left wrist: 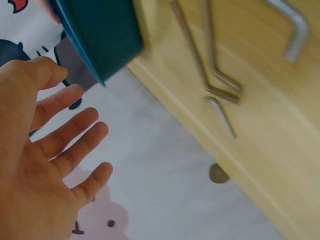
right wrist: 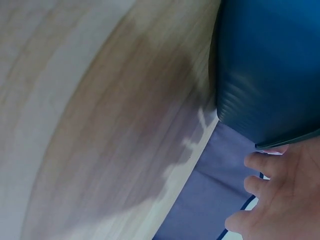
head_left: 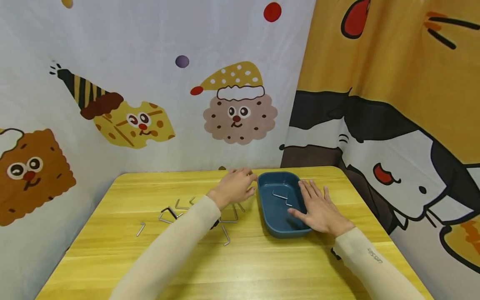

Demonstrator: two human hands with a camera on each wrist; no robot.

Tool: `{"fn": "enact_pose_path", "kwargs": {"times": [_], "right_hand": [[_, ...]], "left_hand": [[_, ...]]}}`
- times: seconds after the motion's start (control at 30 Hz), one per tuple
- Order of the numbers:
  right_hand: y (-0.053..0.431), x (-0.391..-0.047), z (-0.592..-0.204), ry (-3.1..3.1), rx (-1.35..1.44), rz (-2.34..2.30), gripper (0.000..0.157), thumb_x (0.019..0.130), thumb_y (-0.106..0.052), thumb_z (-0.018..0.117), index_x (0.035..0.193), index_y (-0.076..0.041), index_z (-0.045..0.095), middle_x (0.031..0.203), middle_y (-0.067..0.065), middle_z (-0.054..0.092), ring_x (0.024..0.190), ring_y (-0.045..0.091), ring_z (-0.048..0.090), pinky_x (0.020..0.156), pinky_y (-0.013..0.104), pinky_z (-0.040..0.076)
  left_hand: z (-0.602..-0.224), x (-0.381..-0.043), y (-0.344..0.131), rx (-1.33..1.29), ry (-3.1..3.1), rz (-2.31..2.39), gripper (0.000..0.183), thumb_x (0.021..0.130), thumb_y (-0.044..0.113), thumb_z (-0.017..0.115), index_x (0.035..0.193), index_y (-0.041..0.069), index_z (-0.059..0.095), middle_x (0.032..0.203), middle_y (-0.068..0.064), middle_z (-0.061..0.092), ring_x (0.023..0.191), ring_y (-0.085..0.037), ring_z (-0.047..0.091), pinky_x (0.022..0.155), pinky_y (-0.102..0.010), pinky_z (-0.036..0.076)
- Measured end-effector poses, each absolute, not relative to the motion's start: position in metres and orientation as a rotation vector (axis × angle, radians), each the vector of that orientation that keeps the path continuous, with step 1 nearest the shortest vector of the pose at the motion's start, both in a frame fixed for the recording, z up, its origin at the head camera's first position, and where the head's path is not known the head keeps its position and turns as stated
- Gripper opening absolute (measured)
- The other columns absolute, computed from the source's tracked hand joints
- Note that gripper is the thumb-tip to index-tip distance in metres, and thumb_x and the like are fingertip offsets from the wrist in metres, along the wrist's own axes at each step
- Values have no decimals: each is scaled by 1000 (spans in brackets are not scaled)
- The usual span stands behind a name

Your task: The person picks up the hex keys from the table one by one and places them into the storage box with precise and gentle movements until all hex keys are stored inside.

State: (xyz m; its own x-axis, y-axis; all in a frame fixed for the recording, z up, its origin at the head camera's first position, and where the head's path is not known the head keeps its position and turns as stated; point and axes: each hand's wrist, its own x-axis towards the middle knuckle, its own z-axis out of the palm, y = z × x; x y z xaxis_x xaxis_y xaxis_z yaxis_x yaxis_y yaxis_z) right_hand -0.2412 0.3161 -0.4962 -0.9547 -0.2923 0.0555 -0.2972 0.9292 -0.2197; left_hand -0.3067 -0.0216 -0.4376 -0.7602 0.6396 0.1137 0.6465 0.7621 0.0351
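Note:
A dark blue rectangular tray stands on the table with two small silver hex keys inside, a longer one and a shorter one. By the tray's left rim is my left hand, its fingers spread and nothing in its palm in the left wrist view. On the right rim lies my right hand, fingers straight and thumb reaching over the inside. Several L-shaped hex keys are scattered left of the tray, among them one nearer the front and one at far left.
The yellow wood-grain table ends at the back against a cartoon-printed curtain. A darker hex key lies among the silver ones. My left forearm passes over part of the scattered keys.

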Motion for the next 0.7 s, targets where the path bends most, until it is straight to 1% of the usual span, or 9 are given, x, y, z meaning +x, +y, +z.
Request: {"fn": "enact_pose_path", "kwargs": {"times": [0.27,0.37,0.53,0.63,0.7], "right_hand": [[315,-240,-493,-3079,466,345,110,112,-67,67,185,0,18,194,26,20,181,55,13,139,89,3],[315,-241,-493,-3079,467,341,111,112,-68,66,185,0,18,194,26,20,181,56,13,139,89,4],[316,-242,-495,-3073,472,351,110,113,-68,65,185,0,18,194,26,20,181,56,13,139,88,4],[316,-241,-496,-3069,472,358,110,113,-67,66,185,0,18,194,26,20,181,56,13,139,88,4],[316,-241,-496,-3068,474,363,110,113,-67,66,185,0,18,194,26,21,181,57,13,139,88,4]], "left_hand": [[-450,-300,-47,-960,-2912,-193,39,120,38,66,154,19,73,158,-7,69,146,-34,68,125,-64,55],[-454,-297,-53,-930,-2935,-211,42,120,39,66,156,19,71,160,-8,67,146,-35,67,123,-64,56],[-461,-289,-58,-889,-2953,-211,48,119,43,67,161,18,68,162,-11,66,148,-37,66,123,-67,56],[-467,-285,-58,-874,-2970,-206,53,117,46,69,162,18,67,163,-13,65,147,-39,66,122,-68,58],[-471,-283,-59,-861,-2990,-188,55,116,49,70,162,18,66,163,-14,65,145,-40,68,119,-66,61]]}}
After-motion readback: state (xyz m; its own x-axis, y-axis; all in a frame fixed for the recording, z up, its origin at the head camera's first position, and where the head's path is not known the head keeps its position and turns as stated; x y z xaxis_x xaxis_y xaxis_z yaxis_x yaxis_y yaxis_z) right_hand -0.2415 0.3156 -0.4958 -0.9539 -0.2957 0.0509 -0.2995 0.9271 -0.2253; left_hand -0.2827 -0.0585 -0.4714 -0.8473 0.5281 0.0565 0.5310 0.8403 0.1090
